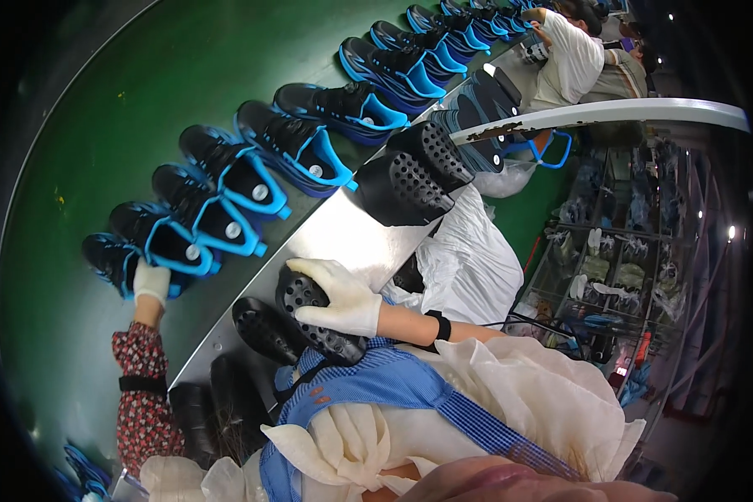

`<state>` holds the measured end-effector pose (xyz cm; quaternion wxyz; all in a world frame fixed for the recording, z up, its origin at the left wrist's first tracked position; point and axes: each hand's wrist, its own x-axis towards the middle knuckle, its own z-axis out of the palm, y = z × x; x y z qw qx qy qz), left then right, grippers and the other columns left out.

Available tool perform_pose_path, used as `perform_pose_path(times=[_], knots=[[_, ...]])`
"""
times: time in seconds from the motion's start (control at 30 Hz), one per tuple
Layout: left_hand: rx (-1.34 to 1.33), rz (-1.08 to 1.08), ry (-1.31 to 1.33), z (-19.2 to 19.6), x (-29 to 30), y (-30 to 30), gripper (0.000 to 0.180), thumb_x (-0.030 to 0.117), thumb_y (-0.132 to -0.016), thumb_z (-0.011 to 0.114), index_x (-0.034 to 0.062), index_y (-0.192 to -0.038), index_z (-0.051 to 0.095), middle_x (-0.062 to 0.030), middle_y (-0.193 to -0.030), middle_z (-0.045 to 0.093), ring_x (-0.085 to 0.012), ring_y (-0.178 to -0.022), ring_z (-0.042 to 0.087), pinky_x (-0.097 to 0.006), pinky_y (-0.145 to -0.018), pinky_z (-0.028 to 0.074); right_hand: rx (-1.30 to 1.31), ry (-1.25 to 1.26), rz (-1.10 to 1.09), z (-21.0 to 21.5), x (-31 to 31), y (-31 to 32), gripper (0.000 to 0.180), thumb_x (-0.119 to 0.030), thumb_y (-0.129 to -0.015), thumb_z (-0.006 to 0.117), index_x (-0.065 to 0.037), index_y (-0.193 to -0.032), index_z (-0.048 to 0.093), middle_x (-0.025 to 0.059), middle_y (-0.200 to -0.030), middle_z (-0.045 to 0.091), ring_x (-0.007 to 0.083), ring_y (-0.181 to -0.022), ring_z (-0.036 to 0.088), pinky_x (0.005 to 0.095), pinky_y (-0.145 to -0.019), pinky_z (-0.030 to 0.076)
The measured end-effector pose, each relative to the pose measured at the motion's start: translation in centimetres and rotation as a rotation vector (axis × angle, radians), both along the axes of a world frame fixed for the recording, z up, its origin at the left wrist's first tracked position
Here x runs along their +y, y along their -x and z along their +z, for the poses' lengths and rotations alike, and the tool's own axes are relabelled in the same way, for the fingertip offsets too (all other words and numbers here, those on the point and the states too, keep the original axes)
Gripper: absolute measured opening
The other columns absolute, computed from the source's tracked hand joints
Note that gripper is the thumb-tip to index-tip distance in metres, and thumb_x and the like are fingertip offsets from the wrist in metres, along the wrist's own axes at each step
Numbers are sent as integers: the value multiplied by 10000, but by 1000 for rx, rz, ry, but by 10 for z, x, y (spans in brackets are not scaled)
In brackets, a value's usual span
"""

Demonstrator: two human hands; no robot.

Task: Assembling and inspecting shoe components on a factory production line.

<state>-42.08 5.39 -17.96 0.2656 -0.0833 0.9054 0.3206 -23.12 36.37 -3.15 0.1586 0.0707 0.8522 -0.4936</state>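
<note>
My left hand (pixel 151 281), in a white glove, is at the heel opening of the nearest sneaker (pixel 107 256), black with bright blue trim. Its fingertips are hidden at the collar. My right hand (pixel 343 298), gloved too, grips a black foot-shaped shoe form (pixel 303 294) full of round holes, thumb and fingers to either side. Beside that lies another black perforated form (pixel 263 326). Farther off, a pair of similar black forms (pixel 417 177) rests on the metal ledge (pixel 326 226).
More black-and-blue sneakers (pixel 259 188) stand in a long row on the green surface (pixel 142 109). Dark insoles (pixel 477 113) lie stacked beyond the forms. A white bag (pixel 473 251) hangs beside the ledge, below a curved white bar (pixel 611 113). Co-workers (pixel 569 63) are at the far right.
</note>
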Motion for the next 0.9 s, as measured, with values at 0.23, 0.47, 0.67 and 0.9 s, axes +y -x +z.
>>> perform_pose_path(times=[0.23,0.47,0.67,0.9], knots=[[-63,-69,-29,35,96,27,432,210,-742,584,-50,-1087,585,-229,-918,664,-333,-836,661,-392,-762,504,-43,13,15,6,2,0,722,-306,-756,686,-19,-1363,420,207,-1346,465,358,-1261,415,412,-1084,336],[-114,-91,-301,47,35,22,457,232,-838,609,-26,-1212,563,-111,-1002,651,-147,-840,599,-278,-706,479,162,-55,98,24,5,9,749,-347,-718,701,-27,-1345,445,212,-1351,458,373,-1262,417,433,-1076,334],[-149,17,-500,158,19,-20,469,202,-913,560,-20,-1322,498,-86,-1169,611,-114,-924,590,-256,-746,496,256,-269,321,20,-5,9,672,-330,-708,713,-102,-1301,492,175,-1393,421,409,-1284,374,484,-1050,354],[24,-114,-422,230,-7,-96,405,130,-917,563,-26,-1289,530,-120,-1193,620,-174,-1069,596,-292,-919,465,278,-123,400,-1,-7,10,675,-304,-699,704,-68,-1294,489,212,-1359,433,414,-1255,413,489,-1037,376]])
